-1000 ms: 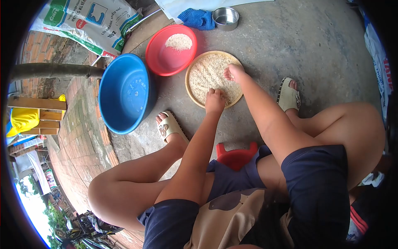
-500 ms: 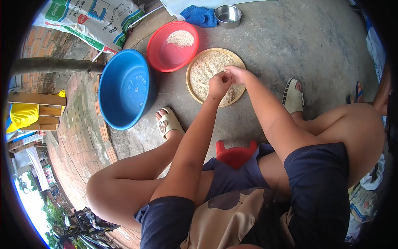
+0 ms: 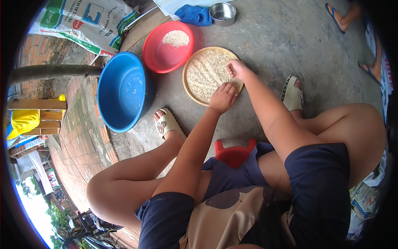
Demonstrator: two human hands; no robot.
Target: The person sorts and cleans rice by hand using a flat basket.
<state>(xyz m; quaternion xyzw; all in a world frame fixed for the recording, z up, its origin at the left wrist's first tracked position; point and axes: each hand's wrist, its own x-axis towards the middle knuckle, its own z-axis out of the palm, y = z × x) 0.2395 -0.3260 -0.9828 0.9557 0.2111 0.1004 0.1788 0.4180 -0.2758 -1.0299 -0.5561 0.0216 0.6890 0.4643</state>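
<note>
A round woven bamboo tray [image 3: 186, 88] lies on the ground in front of me, spread with pale, rice-like grain [image 3: 205, 71]. My left hand [image 3: 224, 98] reaches over the tray's near right part, palm down, its fingers stretched out at the grain. Just above it in view, my right hand [image 3: 237, 69] is at the right rim with its fingers curled inward. Whatever those fingers hold, if anything, is hidden. Beyond the tray, a red plastic basin [image 3: 166, 54] holds a small heap of similar grain [image 3: 175, 38].
To the left stands a large blue basin [image 3: 120, 95] with a little water. A steel bowl [image 3: 222, 15] and a blue cloth [image 3: 193, 15] lie at the back. Printed sacks [image 3: 83, 25] are at upper left. Another person's sandalled feet [image 3: 340, 23] show at upper right.
My hands, close together before, have parted; the left has lowered to the grain with its fingers extended. The other person's feet have come further into view at upper right.
</note>
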